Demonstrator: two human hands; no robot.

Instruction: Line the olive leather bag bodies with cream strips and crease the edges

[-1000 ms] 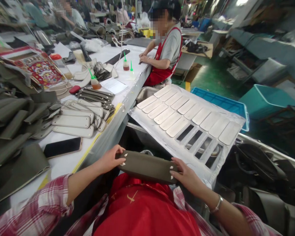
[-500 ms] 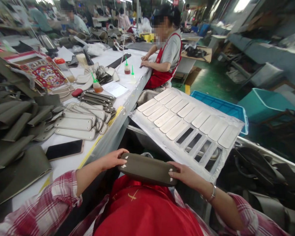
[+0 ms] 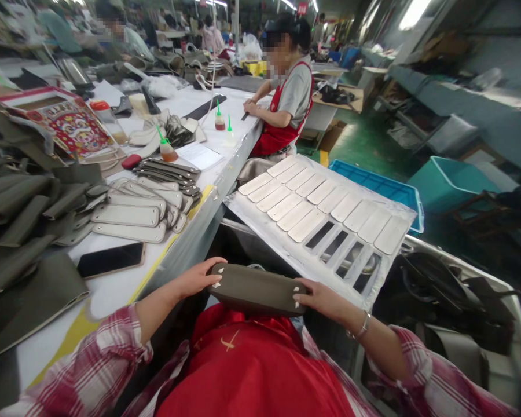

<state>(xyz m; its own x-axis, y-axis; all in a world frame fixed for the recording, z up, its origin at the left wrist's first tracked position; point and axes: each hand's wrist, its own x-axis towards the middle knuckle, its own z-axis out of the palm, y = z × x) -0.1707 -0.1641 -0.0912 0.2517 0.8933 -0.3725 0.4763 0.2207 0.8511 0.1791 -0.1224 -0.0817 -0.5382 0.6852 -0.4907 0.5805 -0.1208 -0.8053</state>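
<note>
A dark olive, box-shaped leather piece (image 3: 256, 289) with small white tabs near both ends is held level in front of my red apron (image 3: 243, 365). My left hand (image 3: 202, 277) grips its left end, thumb on the near face. At the right end, my right hand (image 3: 316, 296) has its thumb beside the white tabs and fingers behind the edge. The far fingers of both hands are partly hidden by the piece. Beyond it lies a white board (image 3: 260, 223) with rows of pale rounded strips (image 3: 306, 225) and several open slots at its near corner.
On the white table (image 3: 104, 295) at left are a phone (image 3: 112, 259), pale strips with holes (image 3: 125, 215), olive leather pieces (image 3: 35, 301) and a green-tipped bottle (image 3: 168, 152). A person in a red apron (image 3: 282, 110) works farther along. A blue crate (image 3: 373, 184) stands beyond the board.
The view has shifted slightly, so the surroundings sit a little farther left. Both hands keep their hold on the olive leather piece, which appears slightly higher in the picture.
</note>
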